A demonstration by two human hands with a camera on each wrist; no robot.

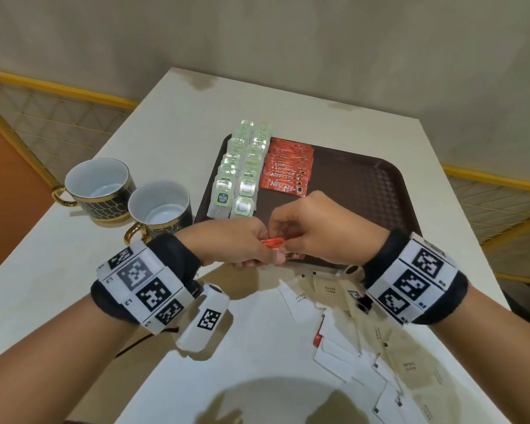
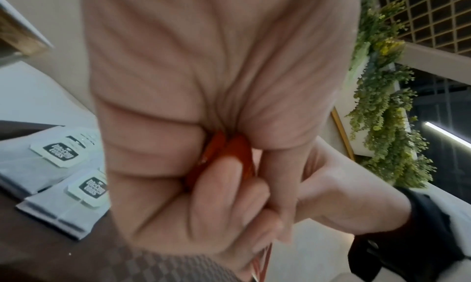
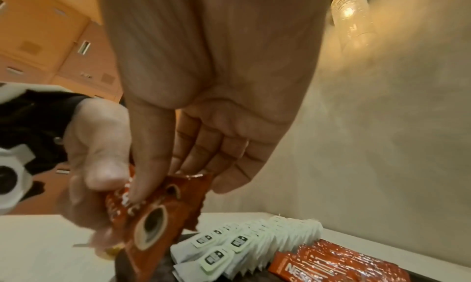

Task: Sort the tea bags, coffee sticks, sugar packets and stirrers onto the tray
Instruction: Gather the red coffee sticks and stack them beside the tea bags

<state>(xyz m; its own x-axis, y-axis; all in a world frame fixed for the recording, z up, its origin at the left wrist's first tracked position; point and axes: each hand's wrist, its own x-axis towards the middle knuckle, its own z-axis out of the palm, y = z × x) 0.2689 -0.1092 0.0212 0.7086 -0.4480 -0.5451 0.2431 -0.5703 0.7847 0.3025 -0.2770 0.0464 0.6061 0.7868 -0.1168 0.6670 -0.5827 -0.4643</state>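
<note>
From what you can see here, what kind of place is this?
Probably a hotel or café tea-and-coffee station: a brown tray holds rows of tea bags and coffee sticks, and two gold-trimmed cups stand beside it.

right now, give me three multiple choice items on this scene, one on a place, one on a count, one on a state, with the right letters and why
1. Where do the sugar packets lie?
A. on the table in front of the tray
B. inside a cup
C. on the tray, beside the tea bags

2. How many cups stand left of the tray?
A. one
B. two
C. four

3. What is the left hand doing?
A. lying flat on the table
B. lifting a cup
C. gripping red coffee sticks

Answers:
1 A, the pale packets are scattered on the table, off the tray.
2 B, two dark cups with gold handles stand side by side.
3 C, its fingers curl round the sticks while the right hand pinches their end.
</note>
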